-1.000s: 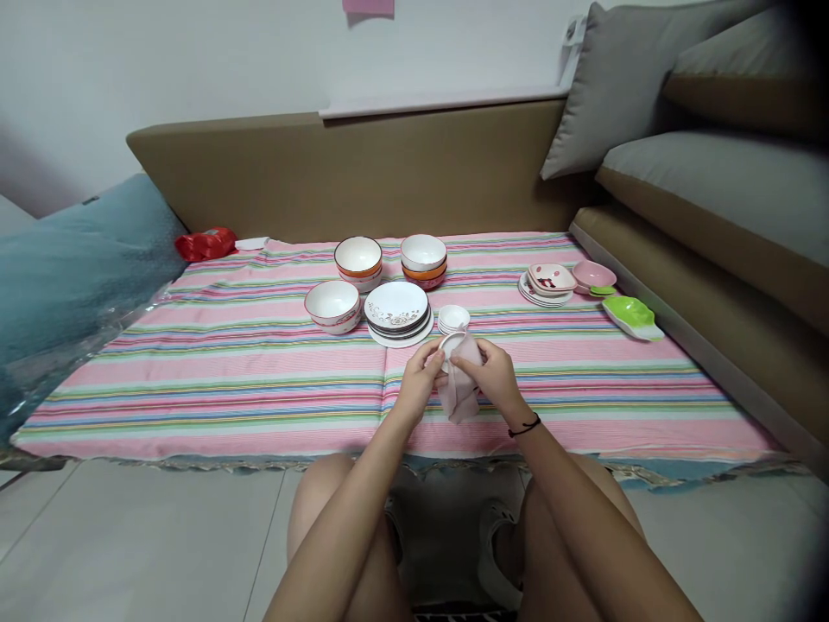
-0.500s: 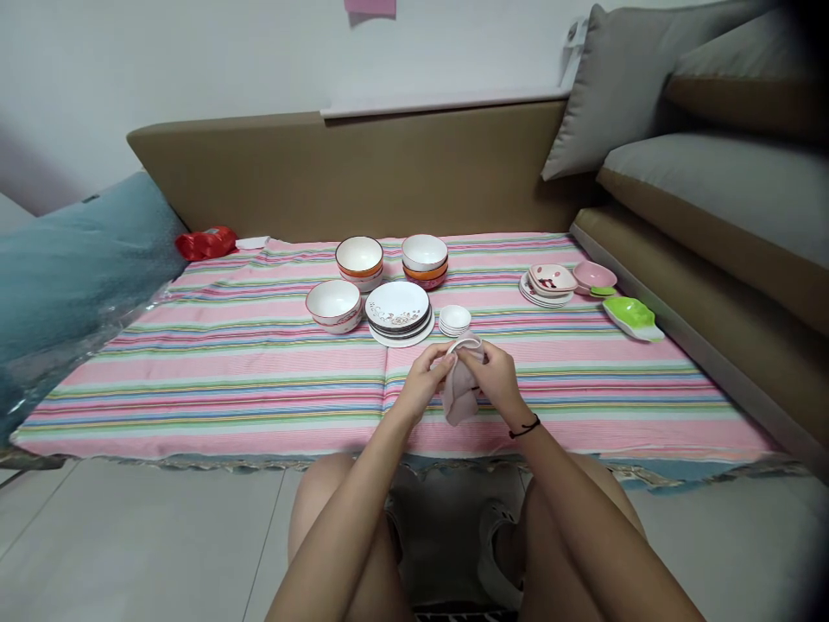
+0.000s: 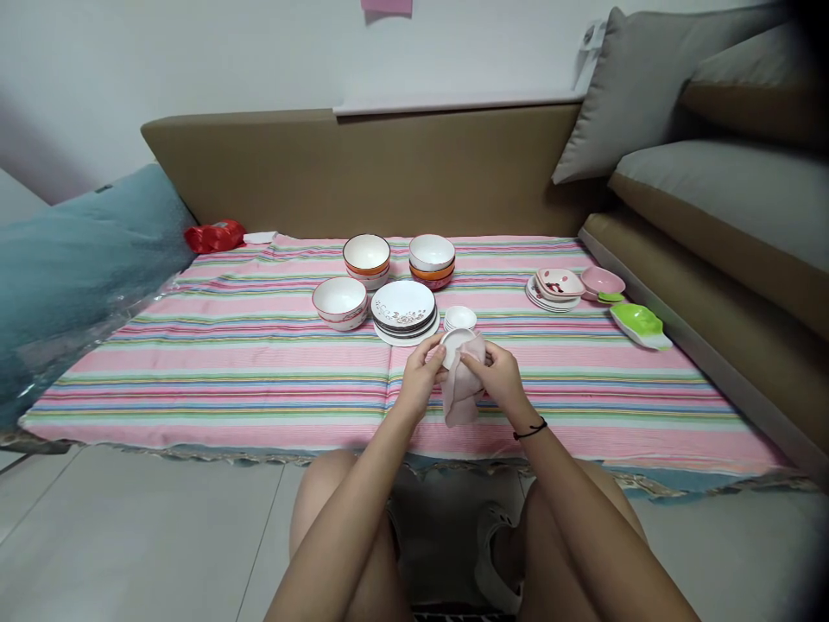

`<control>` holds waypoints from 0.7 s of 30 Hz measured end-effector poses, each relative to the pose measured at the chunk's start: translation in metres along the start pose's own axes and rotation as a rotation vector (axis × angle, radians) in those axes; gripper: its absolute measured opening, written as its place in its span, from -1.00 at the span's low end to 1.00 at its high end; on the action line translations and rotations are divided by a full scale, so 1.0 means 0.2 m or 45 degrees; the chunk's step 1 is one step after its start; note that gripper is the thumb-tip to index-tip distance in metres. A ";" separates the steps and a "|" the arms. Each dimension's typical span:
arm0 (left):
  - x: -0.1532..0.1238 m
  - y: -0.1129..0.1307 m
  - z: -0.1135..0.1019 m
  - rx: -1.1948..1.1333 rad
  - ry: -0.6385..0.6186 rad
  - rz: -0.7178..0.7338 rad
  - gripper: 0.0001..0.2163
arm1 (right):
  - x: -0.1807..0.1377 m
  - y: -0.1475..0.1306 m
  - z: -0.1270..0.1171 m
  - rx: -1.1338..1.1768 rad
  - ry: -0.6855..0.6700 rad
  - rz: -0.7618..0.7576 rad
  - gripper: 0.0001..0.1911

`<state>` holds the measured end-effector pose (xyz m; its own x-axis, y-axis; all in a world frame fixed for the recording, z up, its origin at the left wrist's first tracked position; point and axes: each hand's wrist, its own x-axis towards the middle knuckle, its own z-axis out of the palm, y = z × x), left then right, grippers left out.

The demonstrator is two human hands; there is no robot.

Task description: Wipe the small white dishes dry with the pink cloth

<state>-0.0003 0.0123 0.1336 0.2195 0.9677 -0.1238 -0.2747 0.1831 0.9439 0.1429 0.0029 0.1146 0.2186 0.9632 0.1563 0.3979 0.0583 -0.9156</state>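
The left hand (image 3: 420, 380) pinches a small white dish (image 3: 455, 340) by its edge; the right hand (image 3: 503, 377) grips a pale pink cloth (image 3: 460, 399) against it. The round dish, just above the striped cover (image 3: 226, 380), tilts one face up toward the person; the cloth's long axis hangs downward. Beyond stand small bowls (image 3: 460, 316), stacked plates (image 3: 402, 302), a brown backrest (image 3: 363, 177) and a pale wall (image 3: 213, 52).

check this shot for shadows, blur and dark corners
Head view: light soft and fairly even; head view: black shading in the upper right corner, by the cushions; head view: shadow darkens the floor between the legs; head view: the white dish and pale cloth look slightly soft, fine detail hard to read.
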 end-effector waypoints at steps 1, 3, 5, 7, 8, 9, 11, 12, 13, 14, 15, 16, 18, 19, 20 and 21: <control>0.00 0.00 0.00 -0.008 0.011 0.003 -0.58 | 0.00 0.00 0.00 0.007 -0.004 -0.003 -0.69; 0.01 0.00 -0.01 -0.005 0.001 0.006 -0.57 | 0.00 0.00 0.00 -0.007 0.011 -0.012 -0.68; 0.02 0.00 -0.01 0.024 -0.045 -0.002 -0.57 | 0.00 0.00 -0.01 -0.055 0.047 -0.024 -0.67; 0.02 0.01 -0.02 0.054 -0.096 -0.026 -0.56 | 0.00 0.01 -0.02 -0.106 0.079 -0.046 -0.65; 0.02 0.01 -0.02 0.063 -0.120 -0.045 -0.56 | 0.00 0.01 -0.02 -0.125 0.092 -0.064 -0.65; 0.02 0.02 -0.02 0.073 -0.145 -0.067 -0.55 | 0.00 0.01 -0.02 -0.133 0.098 -0.085 -0.66; 0.02 0.02 -0.03 0.102 -0.191 -0.116 -0.56 | 0.00 0.01 -0.03 -0.146 0.100 -0.135 -0.71; 0.02 0.02 -0.03 0.119 -0.216 -0.143 -0.56 | 0.00 0.01 -0.03 -0.158 0.097 -0.164 -0.75; 0.02 0.01 -0.03 0.134 -0.243 -0.169 -0.56 | 0.00 0.01 -0.03 -0.172 0.093 -0.205 -0.78; 0.02 0.01 -0.04 0.147 -0.263 -0.196 -0.57 | 0.00 0.01 -0.04 -0.193 0.088 -0.259 -0.81; 0.02 0.01 -0.04 0.158 -0.279 -0.222 -0.57 | 0.00 0.02 -0.04 -0.221 0.074 -0.329 -0.82; 0.01 0.00 -0.04 0.169 -0.293 -0.247 -0.56 | 0.00 0.02 -0.04 -0.251 0.048 -0.412 -0.81; 0.01 0.00 -0.04 0.198 -0.304 -0.280 -0.57 | 0.00 0.02 -0.04 -0.316 -0.026 -0.579 -0.78; 0.00 -0.01 -0.04 0.210 -0.303 -0.284 -0.57 | 0.00 0.02 -0.04 -0.347 -0.052 -0.637 -0.77; 0.00 -0.01 -0.04 0.215 -0.304 -0.278 -0.57 | 0.00 0.02 -0.03 -0.372 -0.060 -0.664 -0.77; 0.00 -0.01 -0.04 0.211 -0.303 -0.267 -0.57 | 0.00 0.02 -0.03 -0.385 -0.042 -0.658 -0.78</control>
<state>-0.0077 0.0138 0.1296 0.4724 0.8411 -0.2634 -0.0496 0.3237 0.9449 0.1500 0.0008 0.1134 -0.0964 0.8378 0.5374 0.6822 0.4488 -0.5772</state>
